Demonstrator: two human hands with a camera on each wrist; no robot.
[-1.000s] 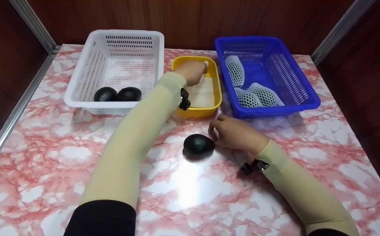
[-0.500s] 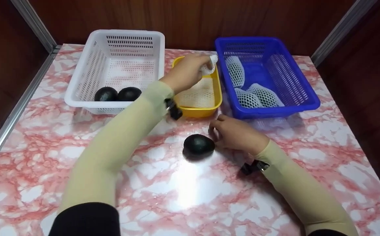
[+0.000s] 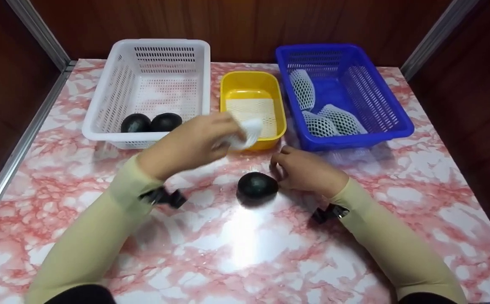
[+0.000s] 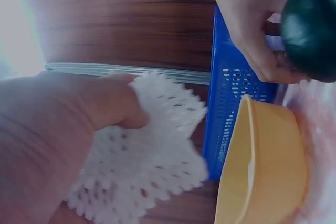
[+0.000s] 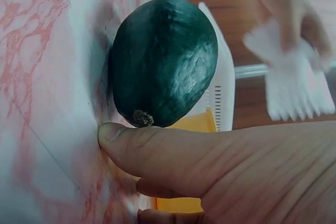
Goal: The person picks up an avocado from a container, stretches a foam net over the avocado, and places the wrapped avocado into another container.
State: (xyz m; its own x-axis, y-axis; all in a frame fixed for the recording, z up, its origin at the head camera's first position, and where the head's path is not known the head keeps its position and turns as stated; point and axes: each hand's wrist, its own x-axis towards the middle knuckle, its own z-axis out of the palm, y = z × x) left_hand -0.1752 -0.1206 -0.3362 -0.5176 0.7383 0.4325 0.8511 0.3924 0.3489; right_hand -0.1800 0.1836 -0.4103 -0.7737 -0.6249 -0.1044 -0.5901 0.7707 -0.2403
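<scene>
My left hand (image 3: 192, 143) pinches a white foam net sleeve (image 4: 152, 150) above the table, just in front of the yellow bin (image 3: 266, 145). In the head view the sleeve is blurred; its frayed, open-mesh edge shows in both wrist views. A dark green avocado (image 3: 257, 185) lies on its side on the marbled table. By its narrow stem end rests my right hand (image 3: 306, 173), fingers loosely bent. In the right wrist view the thumb (image 5: 131, 142) lies right beside the stem of the avocado (image 5: 165, 61).
A white basket (image 3: 135, 136) at back left holds two bare avocados (image 3: 166, 122). Several foam-netted avocados (image 3: 341, 120) lie in the blue basket (image 3: 359, 140) at back right. Flat foam nets (image 3: 253, 110) line the yellow bin between them. Wood panels (image 3: 245, 31) enclose the table.
My left hand has drawn a foam net sleeve up out of the yellow bin and brought it toward me and leftward. My right hand and the avocado beside it have stayed put.
</scene>
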